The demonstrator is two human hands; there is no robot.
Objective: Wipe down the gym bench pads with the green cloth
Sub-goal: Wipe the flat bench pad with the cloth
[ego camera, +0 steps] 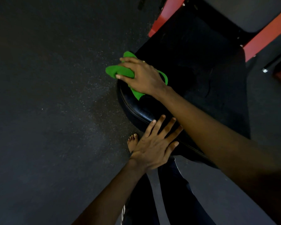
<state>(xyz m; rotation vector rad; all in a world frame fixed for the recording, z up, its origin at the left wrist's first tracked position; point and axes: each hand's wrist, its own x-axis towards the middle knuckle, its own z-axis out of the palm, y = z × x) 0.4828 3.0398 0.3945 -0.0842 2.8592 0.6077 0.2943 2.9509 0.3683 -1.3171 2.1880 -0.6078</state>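
A black padded bench seat fills the upper middle of the head view, its rounded near-left corner pointing toward me. My right hand presses a crumpled green cloth onto that left corner of the pad, fingers curled over the cloth. Part of the cloth hangs past the pad's edge. My left hand lies flat with fingers spread on the pad's near edge, holding nothing.
Red frame bars of the bench run along the top right, with a grey pad between them. Dark speckled rubber floor covers the left. My bare foot and dark trouser legs stand below the pad's edge.
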